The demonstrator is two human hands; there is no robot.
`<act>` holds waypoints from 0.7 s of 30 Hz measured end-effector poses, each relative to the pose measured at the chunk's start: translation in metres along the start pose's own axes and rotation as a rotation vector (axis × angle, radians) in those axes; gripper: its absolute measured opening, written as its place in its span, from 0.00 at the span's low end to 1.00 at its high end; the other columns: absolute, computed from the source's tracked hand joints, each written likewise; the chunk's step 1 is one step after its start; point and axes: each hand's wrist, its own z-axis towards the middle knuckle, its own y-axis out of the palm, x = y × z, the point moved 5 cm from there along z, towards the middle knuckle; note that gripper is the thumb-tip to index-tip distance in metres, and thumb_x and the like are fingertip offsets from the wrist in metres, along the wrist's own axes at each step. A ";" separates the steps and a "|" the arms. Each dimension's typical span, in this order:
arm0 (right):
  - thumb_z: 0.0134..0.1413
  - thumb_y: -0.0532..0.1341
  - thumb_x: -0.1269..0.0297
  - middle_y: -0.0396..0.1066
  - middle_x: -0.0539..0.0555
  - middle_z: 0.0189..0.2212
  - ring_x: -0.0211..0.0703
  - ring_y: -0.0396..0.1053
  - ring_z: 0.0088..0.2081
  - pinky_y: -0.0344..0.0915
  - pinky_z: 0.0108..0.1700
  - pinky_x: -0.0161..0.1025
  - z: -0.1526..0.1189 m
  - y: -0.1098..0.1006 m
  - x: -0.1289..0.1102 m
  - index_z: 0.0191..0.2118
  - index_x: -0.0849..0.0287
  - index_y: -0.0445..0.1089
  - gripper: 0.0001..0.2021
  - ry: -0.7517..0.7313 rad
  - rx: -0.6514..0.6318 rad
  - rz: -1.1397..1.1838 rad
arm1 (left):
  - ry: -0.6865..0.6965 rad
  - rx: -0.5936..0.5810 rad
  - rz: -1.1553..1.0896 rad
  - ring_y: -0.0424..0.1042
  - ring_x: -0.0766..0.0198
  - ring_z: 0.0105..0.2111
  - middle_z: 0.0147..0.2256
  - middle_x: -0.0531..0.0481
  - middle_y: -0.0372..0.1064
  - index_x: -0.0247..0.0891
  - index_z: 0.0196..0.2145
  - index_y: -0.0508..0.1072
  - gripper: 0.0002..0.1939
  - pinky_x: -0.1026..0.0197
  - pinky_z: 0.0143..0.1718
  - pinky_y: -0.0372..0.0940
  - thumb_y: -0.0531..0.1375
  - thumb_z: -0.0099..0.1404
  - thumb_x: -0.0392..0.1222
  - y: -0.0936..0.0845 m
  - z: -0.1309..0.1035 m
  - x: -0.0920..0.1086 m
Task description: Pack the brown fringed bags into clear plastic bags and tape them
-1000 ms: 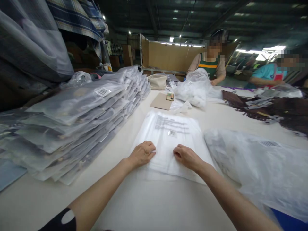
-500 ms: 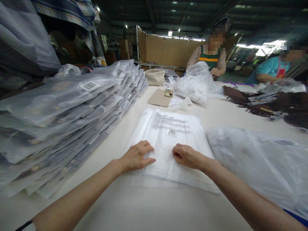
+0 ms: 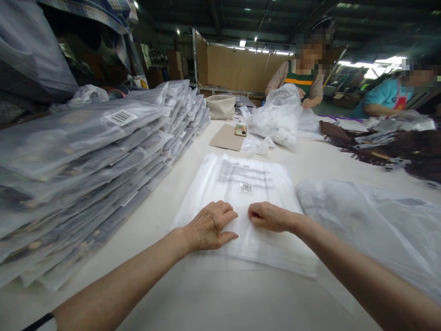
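A stack of flat see-through plastic bags [image 3: 255, 172], printed with dark lines of text, lies before me on the pale table. A barcode label [image 3: 245, 187] sits near the middle of the top bag. My left hand [image 3: 212, 225] rests on the stack's lower left part, fingers stretched and thumb apart, holding nothing. Just right of it, my right hand [image 3: 268, 216] is closed on the bag surface with its fingers curled; whatever they pinch, if anything, is hidden. Filled bags with a barcode [image 3: 411, 202] lie beside my right forearm.
Bagged goods [image 3: 86, 138] are piled high on the left. Farther back are brown cardboard [image 3: 225, 137], a phone [image 3: 240, 130], a beige fabric basket [image 3: 220, 106] and crumpled plastic [image 3: 275, 117]. Dark brown fringed pieces [image 3: 382, 142] lie at right. Two people [image 3: 303, 78] work across the table.
My left hand has slid right across the bags, closer to my right hand. My right hand stays curled at nearly the same spot. The view has shifted slightly.
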 end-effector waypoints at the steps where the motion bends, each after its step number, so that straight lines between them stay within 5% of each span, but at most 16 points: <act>1: 0.45 0.52 0.76 0.64 0.48 0.22 0.34 0.58 0.24 0.54 0.26 0.31 0.001 -0.001 0.002 0.27 0.60 0.65 0.07 0.006 -0.008 0.027 | 0.004 -0.004 0.013 0.65 0.55 0.41 0.41 0.42 0.66 0.33 0.41 0.68 0.17 0.53 0.42 0.62 0.63 0.57 0.45 0.000 0.003 0.003; 10: 0.42 0.52 0.75 0.59 0.45 0.20 0.31 0.54 0.22 0.52 0.24 0.31 0.000 -0.006 0.005 0.27 0.61 0.63 0.05 0.063 -0.066 0.178 | 0.201 -0.002 0.343 0.64 0.58 0.34 0.34 0.46 0.66 0.34 0.34 0.66 0.03 0.57 0.32 0.60 0.54 0.63 0.35 0.007 0.014 0.013; 15: 0.42 0.53 0.75 0.58 0.44 0.20 0.31 0.54 0.22 0.52 0.24 0.30 -0.002 -0.006 0.005 0.25 0.60 0.62 0.04 0.070 -0.053 0.212 | 0.314 0.016 0.506 0.63 0.59 0.28 0.28 0.46 0.65 0.32 0.34 0.66 0.11 0.57 0.27 0.57 0.45 0.65 0.27 0.005 0.009 0.020; 21: 0.42 0.53 0.76 0.59 0.45 0.20 0.31 0.54 0.22 0.53 0.24 0.31 -0.004 -0.006 0.005 0.25 0.60 0.62 0.05 0.073 -0.009 0.241 | 0.005 -0.146 0.274 0.64 0.58 0.29 0.28 0.45 0.66 0.35 0.29 0.65 0.12 0.57 0.30 0.59 0.47 0.59 0.24 0.007 0.021 0.003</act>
